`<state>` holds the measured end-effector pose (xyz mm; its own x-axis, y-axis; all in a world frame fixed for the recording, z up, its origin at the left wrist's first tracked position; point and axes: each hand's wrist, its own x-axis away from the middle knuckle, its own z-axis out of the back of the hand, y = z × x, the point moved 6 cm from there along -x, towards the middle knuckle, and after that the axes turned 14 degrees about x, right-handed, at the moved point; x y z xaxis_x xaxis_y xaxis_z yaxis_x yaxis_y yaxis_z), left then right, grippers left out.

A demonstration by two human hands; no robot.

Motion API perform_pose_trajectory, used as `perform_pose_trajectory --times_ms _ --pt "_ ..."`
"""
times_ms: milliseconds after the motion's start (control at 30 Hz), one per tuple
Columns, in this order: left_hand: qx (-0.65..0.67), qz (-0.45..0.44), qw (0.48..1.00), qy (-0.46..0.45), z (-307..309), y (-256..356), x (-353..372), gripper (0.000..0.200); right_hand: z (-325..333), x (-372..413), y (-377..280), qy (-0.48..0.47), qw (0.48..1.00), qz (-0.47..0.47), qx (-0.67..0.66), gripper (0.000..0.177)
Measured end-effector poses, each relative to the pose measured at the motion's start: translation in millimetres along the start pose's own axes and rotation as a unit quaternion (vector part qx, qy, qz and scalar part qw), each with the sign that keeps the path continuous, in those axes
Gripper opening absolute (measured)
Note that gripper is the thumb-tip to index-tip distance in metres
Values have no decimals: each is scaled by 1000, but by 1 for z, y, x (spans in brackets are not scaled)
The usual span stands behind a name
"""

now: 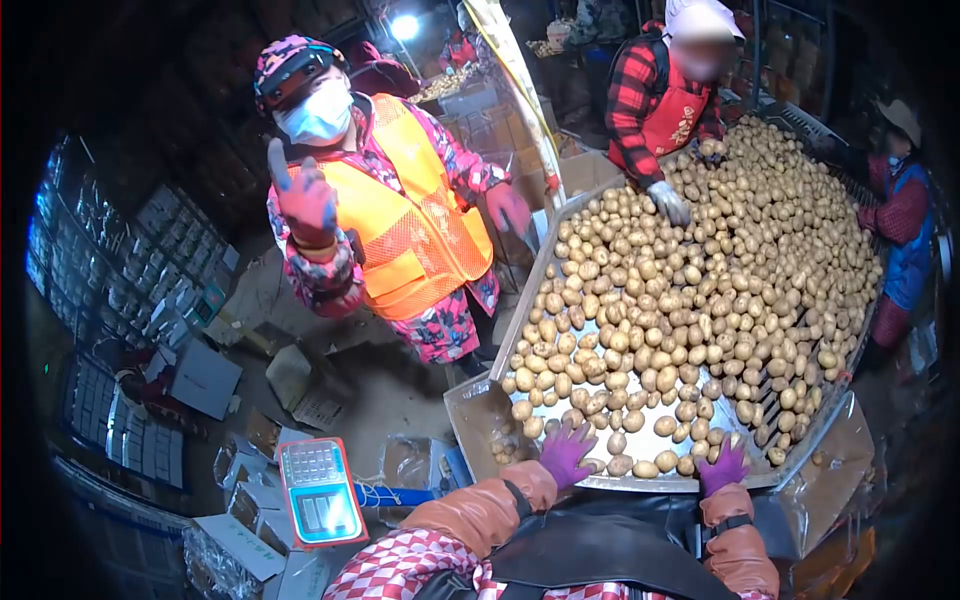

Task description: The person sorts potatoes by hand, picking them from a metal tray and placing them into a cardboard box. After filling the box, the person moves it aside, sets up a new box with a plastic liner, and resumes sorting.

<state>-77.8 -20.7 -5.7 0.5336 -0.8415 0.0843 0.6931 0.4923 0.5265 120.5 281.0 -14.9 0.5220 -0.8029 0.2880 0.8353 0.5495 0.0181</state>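
A wide sorting table (640, 482) in front of me is heaped with potatoes (690, 300). My left hand (567, 457), in a purple glove with greyish fingertips, rests at the near edge with its fingers stretched over a few potatoes. Farther right along the same edge, my right hand (722, 466) wears a matching glove. Its fingers are spread and touch the nearest potatoes. Neither hand is closed around a potato. Brown sleeve covers run up both forearms.
A person in an orange vest (415, 190) stands left of the table with one gloved hand raised. A person in a red apron (670, 120) handles potatoes at the far side; another person (900, 230) stands right. A digital scale (322, 492) and cardboard boxes (240, 545) are at left.
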Motion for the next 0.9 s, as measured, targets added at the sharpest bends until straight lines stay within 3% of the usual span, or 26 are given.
perform_pose_trajectory --times_ms 133,267,367,433,467,567,600,633,767,800,900 --pt "27 19 999 37 25 20 -10 62 -4 -1 3 -8 1000 -6 3 103" --pt "-1 32 985 169 25 4 -63 75 -3 1 2 6 1000 -4 -14 103" --pt "59 112 976 176 42 -5 -112 89 6 6 1 -5 1000 3 2 102" --pt "112 217 959 145 43 -14 -143 94 0 4 4 7 1000 3 -11 101" --pt "137 224 951 161 36 -21 -154 93 -2 3 5 4 1000 -1 -9 101" --pt "96 209 972 42 28 2 -162 86 3 2 7 -12 1000 -11 -7 101" --pt "95 157 981 66 34 14 -158 76 6 3 7 -18 1000 -12 -2 101" --pt "183 67 977 89 36 27 -153 67 5 3 4 -26 1000 -10 2 100" --pt "116 -140 965 188 10 76 -104 44 -21 -1 11 102 989 60 -84 95" --pt "74 -195 956 208 -26 70 -102 35 -18 -2 11 74 994 41 -67 93" --pt "86 -211 950 213 -21 92 -94 38 -3 -2 7 24 999 9 -27 92"
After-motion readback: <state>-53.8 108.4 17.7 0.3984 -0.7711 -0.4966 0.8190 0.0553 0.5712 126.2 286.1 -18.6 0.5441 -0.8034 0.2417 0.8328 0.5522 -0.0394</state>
